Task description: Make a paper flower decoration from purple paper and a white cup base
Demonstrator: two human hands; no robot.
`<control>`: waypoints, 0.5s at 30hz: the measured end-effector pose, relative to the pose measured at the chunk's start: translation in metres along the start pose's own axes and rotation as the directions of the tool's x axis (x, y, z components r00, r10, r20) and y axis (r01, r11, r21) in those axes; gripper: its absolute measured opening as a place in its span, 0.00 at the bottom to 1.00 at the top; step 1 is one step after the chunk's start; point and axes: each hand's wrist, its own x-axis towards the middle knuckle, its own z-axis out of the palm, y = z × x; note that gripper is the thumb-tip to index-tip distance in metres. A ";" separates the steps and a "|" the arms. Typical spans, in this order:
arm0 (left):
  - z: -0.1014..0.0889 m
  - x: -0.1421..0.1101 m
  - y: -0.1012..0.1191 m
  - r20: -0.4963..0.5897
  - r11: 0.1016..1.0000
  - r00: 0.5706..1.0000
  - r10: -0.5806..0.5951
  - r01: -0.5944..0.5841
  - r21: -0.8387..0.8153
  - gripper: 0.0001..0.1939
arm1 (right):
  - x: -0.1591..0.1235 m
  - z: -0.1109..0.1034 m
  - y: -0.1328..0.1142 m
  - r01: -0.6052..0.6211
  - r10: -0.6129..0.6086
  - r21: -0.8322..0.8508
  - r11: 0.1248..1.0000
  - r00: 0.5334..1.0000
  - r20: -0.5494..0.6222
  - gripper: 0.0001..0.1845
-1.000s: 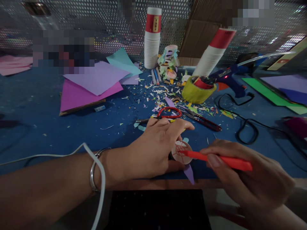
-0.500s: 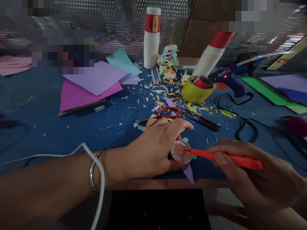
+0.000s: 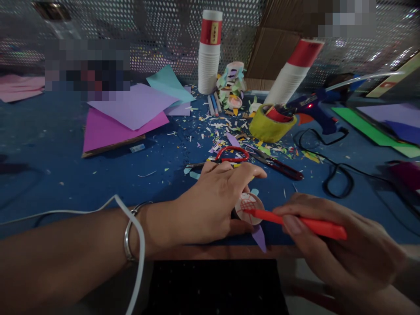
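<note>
My right hand (image 3: 334, 240) grips a red marker pen (image 3: 315, 226). The pen's tip touches the round white face of a small paper cup piece (image 3: 257, 214), which carries a grid of red lines. My left hand (image 3: 216, 201) is closed around that piece from the left, and its palm hides part of it. A pointed purple paper strip (image 3: 259, 238) sticks out below the piece, and a light blue bit shows above it. Just beyond my left fingers lie red-handled scissors (image 3: 232, 154) and a pair of thread snips (image 3: 278, 167).
Paper scraps litter the table around a yellow tape roll (image 3: 272, 129). A blue glue gun (image 3: 315, 107) with a lit red light rests by it, its black cord trailing right. Stacked paper cups (image 3: 209, 65) stand behind. Purple paper (image 3: 133, 107) lies left; a white cable crosses my left wrist.
The pen tip moved right across the round face, then back left and slightly lower. The red grid looks denser. My left hand has stayed in place on the piece.
</note>
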 end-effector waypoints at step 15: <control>0.000 0.002 0.000 -0.002 1.000 1.000 -0.018 0.018 -0.007 0.39 | -0.004 -0.010 0.004 -0.063 0.060 -0.115 0.991 0.998 -0.033 0.06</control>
